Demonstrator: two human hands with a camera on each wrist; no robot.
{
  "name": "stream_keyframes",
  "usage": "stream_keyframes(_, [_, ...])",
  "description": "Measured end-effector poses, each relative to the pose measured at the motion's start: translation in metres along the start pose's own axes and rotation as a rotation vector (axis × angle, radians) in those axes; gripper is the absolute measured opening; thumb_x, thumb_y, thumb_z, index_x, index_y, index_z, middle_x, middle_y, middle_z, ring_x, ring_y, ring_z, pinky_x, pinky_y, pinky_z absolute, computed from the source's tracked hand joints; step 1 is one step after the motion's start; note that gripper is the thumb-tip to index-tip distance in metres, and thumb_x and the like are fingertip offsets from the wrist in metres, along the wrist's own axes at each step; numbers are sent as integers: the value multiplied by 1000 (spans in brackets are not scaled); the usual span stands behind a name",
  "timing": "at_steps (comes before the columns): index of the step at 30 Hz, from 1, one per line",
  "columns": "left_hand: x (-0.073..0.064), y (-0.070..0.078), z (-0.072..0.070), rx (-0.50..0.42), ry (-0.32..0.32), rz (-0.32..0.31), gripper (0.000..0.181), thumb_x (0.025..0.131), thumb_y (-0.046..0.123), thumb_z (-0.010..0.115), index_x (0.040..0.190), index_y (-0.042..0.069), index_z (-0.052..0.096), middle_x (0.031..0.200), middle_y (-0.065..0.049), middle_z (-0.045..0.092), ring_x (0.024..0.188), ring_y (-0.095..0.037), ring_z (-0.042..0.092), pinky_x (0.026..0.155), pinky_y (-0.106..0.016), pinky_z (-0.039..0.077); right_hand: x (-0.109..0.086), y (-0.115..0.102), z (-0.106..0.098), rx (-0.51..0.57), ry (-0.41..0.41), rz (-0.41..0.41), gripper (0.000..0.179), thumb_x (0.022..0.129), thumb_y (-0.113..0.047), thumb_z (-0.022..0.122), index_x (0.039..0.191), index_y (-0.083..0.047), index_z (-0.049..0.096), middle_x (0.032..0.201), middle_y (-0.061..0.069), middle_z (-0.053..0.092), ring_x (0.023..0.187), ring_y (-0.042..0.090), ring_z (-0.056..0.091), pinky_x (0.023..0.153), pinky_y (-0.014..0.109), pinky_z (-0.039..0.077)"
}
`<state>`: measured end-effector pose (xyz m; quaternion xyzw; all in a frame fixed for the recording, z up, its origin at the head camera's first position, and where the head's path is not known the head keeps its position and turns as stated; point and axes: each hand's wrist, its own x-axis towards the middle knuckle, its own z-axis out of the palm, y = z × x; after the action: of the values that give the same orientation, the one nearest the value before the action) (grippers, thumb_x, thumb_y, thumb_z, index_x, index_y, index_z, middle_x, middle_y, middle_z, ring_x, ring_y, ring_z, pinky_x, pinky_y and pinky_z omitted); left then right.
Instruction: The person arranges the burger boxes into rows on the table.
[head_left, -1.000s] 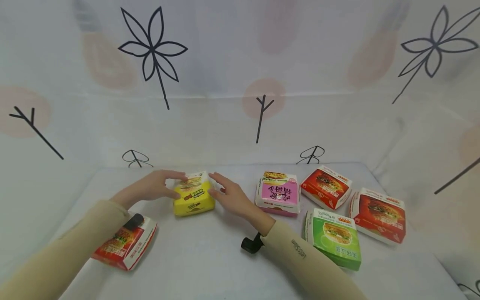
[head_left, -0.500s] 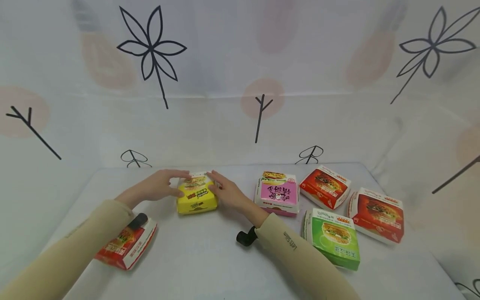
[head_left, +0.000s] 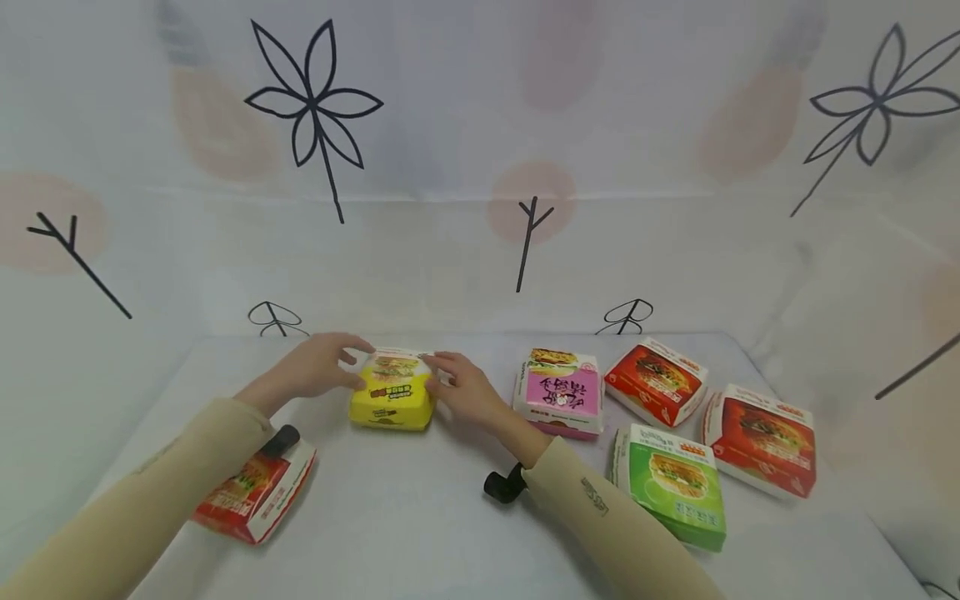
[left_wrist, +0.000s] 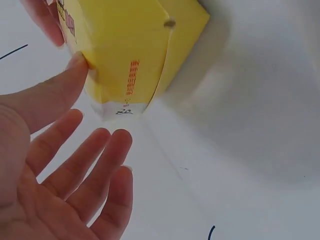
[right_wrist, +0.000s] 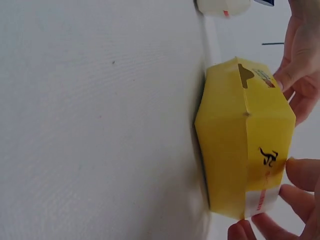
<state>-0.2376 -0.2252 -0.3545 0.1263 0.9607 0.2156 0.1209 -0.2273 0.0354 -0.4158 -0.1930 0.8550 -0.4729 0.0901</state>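
A yellow cardboard burger box (head_left: 392, 404) lies flat on the white table, between both hands. My left hand (head_left: 322, 367) is at its left side. In the left wrist view the thumb (left_wrist: 75, 70) touches the edge of the box, while the other fingers are loosely spread, apart from it. My right hand (head_left: 468, 390) is at the right side of the box. In the right wrist view its loosely bent fingertips and thumb (right_wrist: 302, 172) touch the box's far corner, with no closed grip around it.
Right of the hands stand a pink burger box (head_left: 558, 396), two red boxes (head_left: 656, 379) and a green box (head_left: 671, 492). Another red box (head_left: 258, 496) is partly hidden by the left sleeve. Patterned cloth (head_left: 427, 258) hangs behind the table.
The yellow box shifted a little right, then back left, and has turned so its front edge lies straighter. Both hands moved with it; the left fingers have drawn slightly away.
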Motion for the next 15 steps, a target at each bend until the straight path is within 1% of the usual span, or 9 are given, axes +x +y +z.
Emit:
stream_keyframes(4, [3,3,-1,-28,8,26,44,87,19,77,128,9,64,126,-13,64,110,-32,62,82,-46,56,-3,1,-4,-7,44,-1,39,100,-19,61,139,-17,60,143,10,49,132,28,47,107,43,43])
stream_keyframes(8, [3,3,-3,-51,-7,45,38,88,14,75,124,9,66,123,-11,66,107,-29,64,83,-45,56,-4,2,-3,-23,62,2,34,99,-16,62,133,-18,66,133,8,54,126,27,51,104,42,45])
stream_keyframes(12, [1,3,-3,-52,-33,58,44,87,21,77,127,9,65,126,-12,64,111,-31,63,83,-45,56,-5,2,0,-48,60,4,33,100,-18,60,133,-19,66,132,7,56,125,25,52,103,42,46])
stream_keyframes(15, [2,4,-4,-37,-46,72,54,84,30,80,130,9,63,129,-13,63,114,-33,61,84,-47,55,-6,2,-2,-64,56,-8,34,101,-19,59,135,-19,65,135,8,55,126,26,52,103,42,46])
